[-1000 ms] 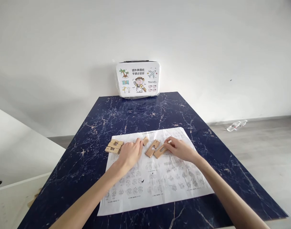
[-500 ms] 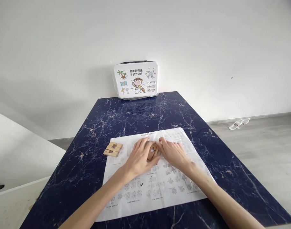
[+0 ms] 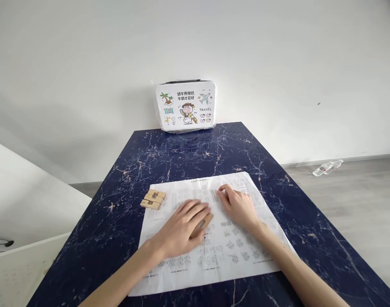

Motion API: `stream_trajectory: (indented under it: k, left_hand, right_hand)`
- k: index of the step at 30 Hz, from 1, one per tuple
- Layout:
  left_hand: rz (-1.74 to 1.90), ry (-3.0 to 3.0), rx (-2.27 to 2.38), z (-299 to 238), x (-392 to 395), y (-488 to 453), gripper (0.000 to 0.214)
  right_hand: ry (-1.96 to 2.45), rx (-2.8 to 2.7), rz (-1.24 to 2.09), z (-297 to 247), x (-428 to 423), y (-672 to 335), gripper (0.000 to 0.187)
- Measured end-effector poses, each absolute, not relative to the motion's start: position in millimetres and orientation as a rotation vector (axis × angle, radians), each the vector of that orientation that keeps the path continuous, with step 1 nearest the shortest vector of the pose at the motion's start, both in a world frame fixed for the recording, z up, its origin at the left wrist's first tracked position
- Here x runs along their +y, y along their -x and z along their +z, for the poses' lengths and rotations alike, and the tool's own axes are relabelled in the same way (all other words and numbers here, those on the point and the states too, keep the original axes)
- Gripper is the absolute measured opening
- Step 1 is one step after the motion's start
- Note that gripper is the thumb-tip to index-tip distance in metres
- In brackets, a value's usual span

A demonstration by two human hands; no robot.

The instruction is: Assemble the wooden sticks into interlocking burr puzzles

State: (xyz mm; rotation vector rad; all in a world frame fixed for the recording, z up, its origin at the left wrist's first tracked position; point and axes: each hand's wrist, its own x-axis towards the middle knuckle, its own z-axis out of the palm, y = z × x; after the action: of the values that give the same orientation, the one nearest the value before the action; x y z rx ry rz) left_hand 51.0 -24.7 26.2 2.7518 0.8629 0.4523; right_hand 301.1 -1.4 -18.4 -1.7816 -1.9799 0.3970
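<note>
Over the middle of the printed sheet [image 3: 169, 275], my left hand [image 3: 184, 226] is wrapped round a wooden puzzle piece [image 3: 208, 221]. Its fingers and palm cover most of the wood, so the full shape is hidden. Farther right, my right hand [image 3: 241, 207] lies on the sheet, fingers bent and a gap between index finger and thumb. Nothing shows in it. Small line drawings of shapes fill the paper under both hands. Several notched wooden blocks [image 3: 154, 198] lie side by side at the sheet's upper left edge.
A white case with cartoon prints [image 3: 187, 106], in clear wrap, stands at the far end of the dark blue marbled table [image 3: 188, 155], against the wall. Clear plastic bottles [image 3: 327, 168] lie on the floor to the right. A white panel [image 3: 25, 264] is at lower left.
Both hands were together on the wooden piece. My left hand has drawn it nearer and slightly left, while my right hand has let go and moved right. The view has shifted slightly.
</note>
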Motion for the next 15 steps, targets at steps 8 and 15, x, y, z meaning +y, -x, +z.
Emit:
stream_trajectory:
  k: [8, 15]
  left_hand:
    - [0.254, -2.876, 0.786, 42, -51, 30, 0.075]
    - [0.327, -2.909, 0.940, 33, -59, 74, 0.070]
  right_hand:
    - [1.738, -1.956, 0.421, -22, -3, -302, 0.032]
    - [1.714, -1.945, 0.402, -26, -4, -303, 0.031]
